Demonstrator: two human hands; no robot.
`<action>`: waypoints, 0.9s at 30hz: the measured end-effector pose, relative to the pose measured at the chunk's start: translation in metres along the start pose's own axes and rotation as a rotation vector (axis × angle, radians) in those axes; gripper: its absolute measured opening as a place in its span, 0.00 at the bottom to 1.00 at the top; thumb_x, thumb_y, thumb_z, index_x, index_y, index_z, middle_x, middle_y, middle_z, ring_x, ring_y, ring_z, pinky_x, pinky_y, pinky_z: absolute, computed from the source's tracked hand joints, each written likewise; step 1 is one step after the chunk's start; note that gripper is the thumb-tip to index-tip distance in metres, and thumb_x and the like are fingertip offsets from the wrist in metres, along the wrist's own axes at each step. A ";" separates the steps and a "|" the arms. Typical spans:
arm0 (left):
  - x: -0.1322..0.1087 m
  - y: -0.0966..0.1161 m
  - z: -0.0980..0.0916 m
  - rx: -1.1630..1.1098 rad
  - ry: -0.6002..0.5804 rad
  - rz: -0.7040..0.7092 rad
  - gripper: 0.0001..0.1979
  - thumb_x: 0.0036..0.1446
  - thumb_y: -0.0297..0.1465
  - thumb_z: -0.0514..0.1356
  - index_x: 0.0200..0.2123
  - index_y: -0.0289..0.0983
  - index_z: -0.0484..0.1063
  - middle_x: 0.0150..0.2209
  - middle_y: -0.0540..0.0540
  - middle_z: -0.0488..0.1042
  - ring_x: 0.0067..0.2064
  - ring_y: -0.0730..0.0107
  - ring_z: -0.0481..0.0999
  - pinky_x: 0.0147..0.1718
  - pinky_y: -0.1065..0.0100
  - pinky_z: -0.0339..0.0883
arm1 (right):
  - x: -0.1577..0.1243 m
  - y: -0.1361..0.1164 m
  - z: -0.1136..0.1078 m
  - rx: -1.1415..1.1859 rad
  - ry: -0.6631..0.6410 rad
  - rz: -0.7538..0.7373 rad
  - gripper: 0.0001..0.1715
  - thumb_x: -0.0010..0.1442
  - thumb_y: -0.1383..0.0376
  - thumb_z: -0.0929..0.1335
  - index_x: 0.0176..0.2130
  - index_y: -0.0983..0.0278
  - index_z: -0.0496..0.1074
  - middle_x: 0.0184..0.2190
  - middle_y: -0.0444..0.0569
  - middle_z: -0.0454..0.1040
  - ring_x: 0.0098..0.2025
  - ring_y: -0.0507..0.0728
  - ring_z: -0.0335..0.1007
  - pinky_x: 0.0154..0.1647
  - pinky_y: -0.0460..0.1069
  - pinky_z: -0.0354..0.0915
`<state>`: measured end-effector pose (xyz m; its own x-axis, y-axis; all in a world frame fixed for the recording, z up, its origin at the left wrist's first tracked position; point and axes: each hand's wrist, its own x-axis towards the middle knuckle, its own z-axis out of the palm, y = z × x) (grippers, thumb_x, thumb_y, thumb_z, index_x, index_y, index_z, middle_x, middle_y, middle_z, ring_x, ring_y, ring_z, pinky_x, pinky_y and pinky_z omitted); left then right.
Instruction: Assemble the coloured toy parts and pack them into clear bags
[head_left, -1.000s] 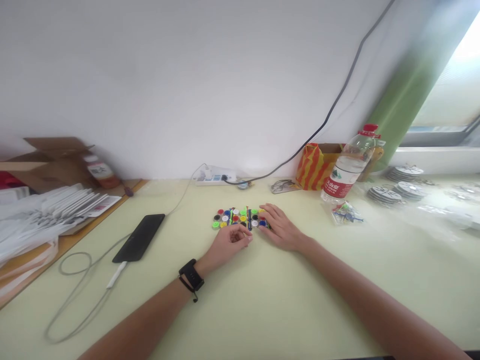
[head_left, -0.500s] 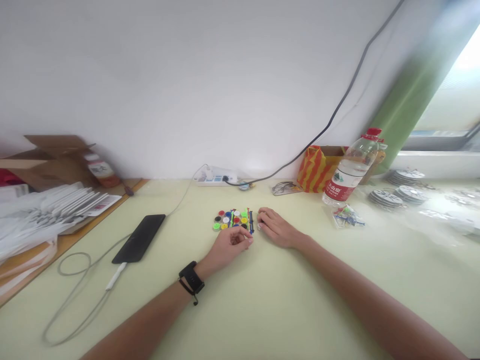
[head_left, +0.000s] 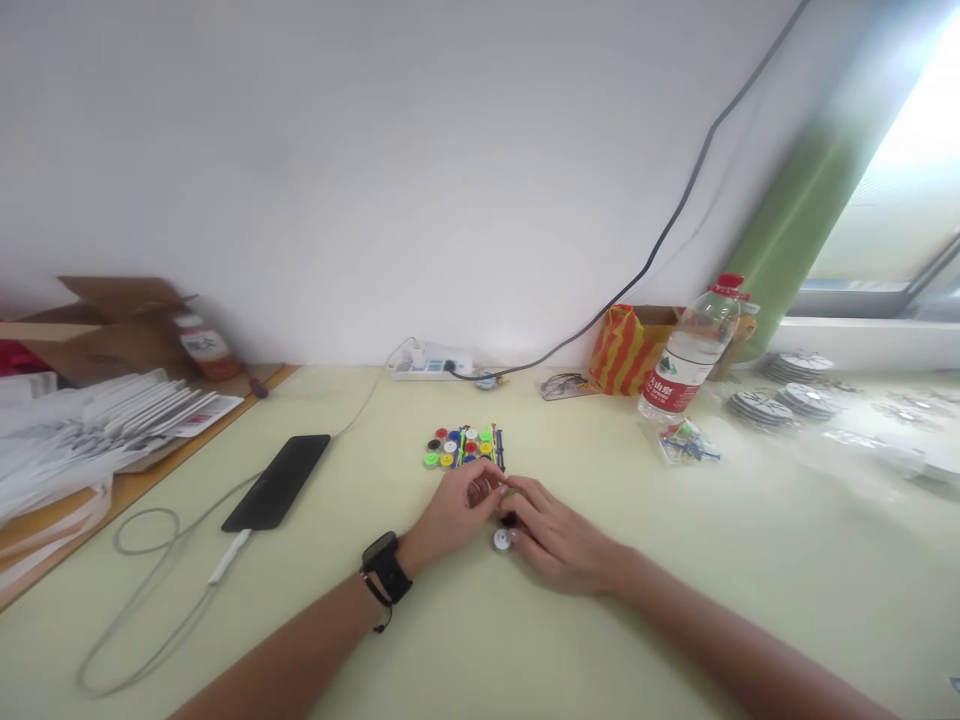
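Note:
A cluster of small coloured round pieces (head_left: 463,447) with thin coloured sticks lies on the pale yellow-green table (head_left: 525,640). Just in front of it my two hands meet. My left hand (head_left: 457,508), with a black watch on its wrist, has its fingers curled in a pinch. My right hand (head_left: 559,537) lies over a few pieces drawn away from the cluster, fingers bent down on them. A white round piece (head_left: 502,540) shows at its fingertips, with a dark piece beside it.
A black phone (head_left: 279,481) on a white cable lies to the left. Stacked papers and a cardboard box fill the far left. A power strip (head_left: 429,360), a striped bag, a water bottle (head_left: 686,352), a small plastic packet and stacks of discs stand at the back and right.
My right hand has slid back from the cluster towards me, dragging a few pieces with it. My left hand has closed in beside it. The view has tilted slightly.

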<state>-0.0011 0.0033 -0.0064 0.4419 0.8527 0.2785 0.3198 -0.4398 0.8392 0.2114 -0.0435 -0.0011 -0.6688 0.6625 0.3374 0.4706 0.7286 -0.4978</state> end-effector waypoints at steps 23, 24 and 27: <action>-0.002 0.012 -0.001 0.148 -0.176 0.061 0.08 0.64 0.33 0.61 0.42 0.42 0.80 0.43 0.46 0.75 0.37 0.67 0.72 0.32 0.68 0.63 | -0.012 0.037 -0.021 0.002 0.103 0.151 0.12 0.63 0.73 0.66 0.42 0.59 0.75 0.43 0.51 0.75 0.47 0.60 0.71 0.49 0.56 0.70; -0.002 0.012 -0.001 0.145 -0.182 0.057 0.08 0.64 0.34 0.60 0.42 0.42 0.80 0.44 0.45 0.75 0.38 0.66 0.72 0.32 0.68 0.63 | -0.012 0.036 -0.021 0.001 0.106 0.149 0.11 0.63 0.71 0.66 0.43 0.59 0.75 0.44 0.51 0.75 0.47 0.60 0.71 0.49 0.56 0.70; -0.002 0.014 -0.001 0.145 -0.186 0.050 0.10 0.65 0.35 0.59 0.44 0.43 0.80 0.44 0.45 0.76 0.40 0.65 0.73 0.33 0.68 0.64 | -0.012 0.032 -0.021 0.001 0.110 0.129 0.09 0.65 0.66 0.68 0.46 0.59 0.75 0.45 0.52 0.75 0.48 0.61 0.70 0.49 0.57 0.70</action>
<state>0.0010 -0.0043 0.0049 0.6027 0.7682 0.2161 0.4048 -0.5276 0.7468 0.2469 -0.0248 -0.0039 -0.5358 0.7653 0.3565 0.5475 0.6364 -0.5433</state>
